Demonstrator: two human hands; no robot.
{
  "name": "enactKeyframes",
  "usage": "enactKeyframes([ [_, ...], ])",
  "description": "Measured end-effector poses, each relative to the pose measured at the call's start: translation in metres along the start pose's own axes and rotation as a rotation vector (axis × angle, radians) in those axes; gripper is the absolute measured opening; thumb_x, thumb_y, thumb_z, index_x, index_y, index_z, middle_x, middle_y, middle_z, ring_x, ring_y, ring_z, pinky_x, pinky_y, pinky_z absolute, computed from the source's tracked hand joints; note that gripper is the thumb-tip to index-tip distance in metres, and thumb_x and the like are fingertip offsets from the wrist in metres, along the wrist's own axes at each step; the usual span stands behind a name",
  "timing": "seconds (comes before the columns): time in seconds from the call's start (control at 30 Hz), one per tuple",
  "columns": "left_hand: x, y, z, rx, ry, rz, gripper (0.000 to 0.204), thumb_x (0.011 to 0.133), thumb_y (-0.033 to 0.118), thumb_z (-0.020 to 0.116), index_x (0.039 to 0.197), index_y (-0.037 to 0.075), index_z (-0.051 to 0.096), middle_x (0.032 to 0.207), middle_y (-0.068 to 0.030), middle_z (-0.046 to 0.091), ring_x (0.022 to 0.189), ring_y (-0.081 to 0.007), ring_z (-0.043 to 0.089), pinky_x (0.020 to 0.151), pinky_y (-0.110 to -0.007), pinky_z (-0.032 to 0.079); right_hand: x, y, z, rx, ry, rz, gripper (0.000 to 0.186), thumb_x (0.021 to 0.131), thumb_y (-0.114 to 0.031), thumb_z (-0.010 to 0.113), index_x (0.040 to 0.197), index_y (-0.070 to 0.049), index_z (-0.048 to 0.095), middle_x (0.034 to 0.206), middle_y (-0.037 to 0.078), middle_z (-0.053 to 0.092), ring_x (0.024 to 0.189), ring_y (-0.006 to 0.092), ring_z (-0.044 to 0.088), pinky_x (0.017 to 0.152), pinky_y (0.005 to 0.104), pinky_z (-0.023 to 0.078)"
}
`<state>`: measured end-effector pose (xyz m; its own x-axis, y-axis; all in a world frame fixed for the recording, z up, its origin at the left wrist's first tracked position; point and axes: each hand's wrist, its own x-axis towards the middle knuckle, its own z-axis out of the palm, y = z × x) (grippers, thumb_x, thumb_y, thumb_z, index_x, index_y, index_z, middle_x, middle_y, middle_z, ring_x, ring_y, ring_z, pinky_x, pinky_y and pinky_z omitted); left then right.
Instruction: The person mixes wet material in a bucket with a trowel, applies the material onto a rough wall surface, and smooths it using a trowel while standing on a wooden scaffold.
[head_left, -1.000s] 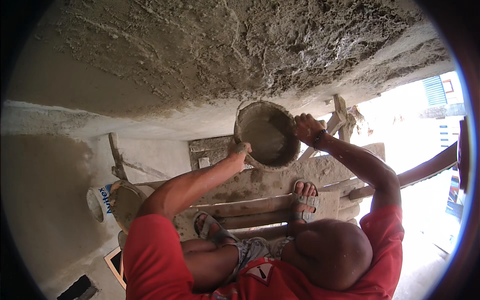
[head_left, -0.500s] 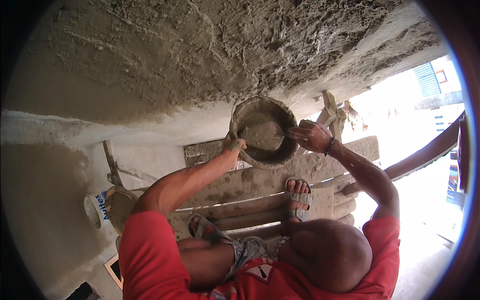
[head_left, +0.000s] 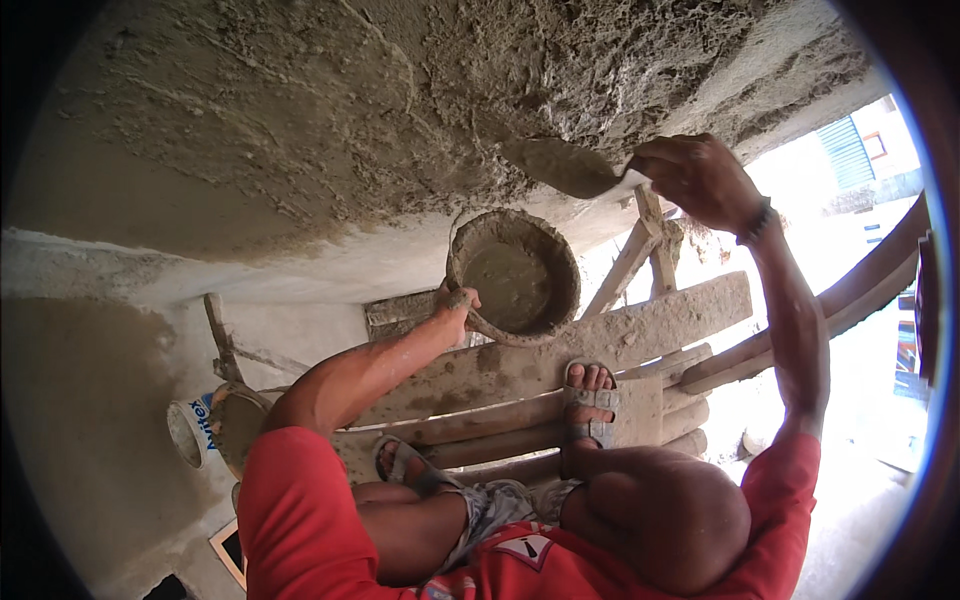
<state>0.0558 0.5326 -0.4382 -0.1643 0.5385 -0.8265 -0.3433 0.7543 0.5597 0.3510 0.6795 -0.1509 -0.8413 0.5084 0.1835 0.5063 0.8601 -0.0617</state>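
My left hand (head_left: 459, 306) grips the near-left rim of a round, mortar-caked bucket (head_left: 567, 280), tilted so that its mouth faces me. Wet grey mortar (head_left: 508, 285) lies inside. Up and to the right, my right hand (head_left: 705, 178) is closed round the handle of a trowel (head_left: 568, 166). Its mortar-smeared blade points left, at or very near the rough, freshly plastered wall (head_left: 330, 110); whether it touches I cannot tell. The fingers of that hand cover most of the handle.
I squat on a scaffold of wooden planks (head_left: 660, 325) and poles, a sandalled foot (head_left: 590, 400) on the boards. Wooden braces (head_left: 625, 268) stand beyond the bucket. A white bucket (head_left: 186, 432) sits at the left. A thick curved beam (head_left: 850, 305) crosses the bright right side.
My right hand has lifted the trowel out of the bucket, up and to the right toward the wall. The bucket has shifted slightly left and down, still in my left hand.
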Motion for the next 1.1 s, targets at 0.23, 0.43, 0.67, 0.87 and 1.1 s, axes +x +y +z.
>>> enactKeyframes([
  [0.23,0.003,0.005,0.017,0.053,-0.074,0.149,0.059,0.053,0.002,0.059,0.111,0.011,0.046,0.098,-0.0103,0.047,0.085,-0.0278,0.049,0.057,-0.045,0.049,-0.070,-0.015,0.047,0.053,-0.067,-0.005,0.026,0.077,-0.005,0.059,0.101,-0.012,0.068,0.110,0.004,0.064,0.096,0.0238,0.060,0.080,0.0342,0.053],
  [0.43,-0.008,0.008,0.024,0.193,0.043,0.169,0.058,0.056,0.000,0.058,0.111,0.009,0.046,0.094,-0.0085,0.048,0.083,-0.0237,0.048,0.054,-0.041,0.043,-0.050,-0.045,0.165,-0.234,-0.395,0.450,0.018,0.086,-0.019,0.049,0.097,-0.012,0.062,0.094,0.010,0.058,0.088,0.0259,0.058,0.076,0.0396,0.050],
  [0.67,-0.055,0.030,0.048,0.147,-0.091,0.218,0.069,0.063,-0.005,0.052,0.130,0.007,0.044,0.109,-0.0062,0.049,0.095,-0.0185,0.044,0.075,-0.033,0.040,-0.079,-0.052,0.214,-0.014,-0.530,0.305,0.027,0.082,-0.024,0.053,0.106,-0.015,0.061,0.103,0.012,0.059,0.091,0.0297,0.061,0.077,0.0406,0.052],
  [0.87,-0.088,0.049,0.052,0.201,-0.102,0.185,0.078,0.063,-0.003,0.051,0.139,0.011,0.036,0.114,-0.0072,0.047,0.086,-0.0162,0.045,0.076,-0.032,0.040,-0.098,-0.062,0.226,0.239,-0.416,0.196,0.028,0.075,-0.019,0.059,0.101,-0.017,0.067,0.103,0.003,0.064,0.090,0.0239,0.063,0.072,0.0380,0.055],
  [1.1,-0.064,0.039,0.028,0.145,-0.180,0.201,0.071,0.062,0.000,0.055,0.129,0.016,0.039,0.103,-0.0065,0.046,0.088,-0.0200,0.044,0.074,-0.040,0.042,-0.094,-0.065,0.200,0.322,-0.139,0.113,0.030,0.074,-0.017,0.063,0.104,-0.015,0.066,0.100,0.006,0.066,0.084,0.0254,0.063,0.070,0.0385,0.054],
])
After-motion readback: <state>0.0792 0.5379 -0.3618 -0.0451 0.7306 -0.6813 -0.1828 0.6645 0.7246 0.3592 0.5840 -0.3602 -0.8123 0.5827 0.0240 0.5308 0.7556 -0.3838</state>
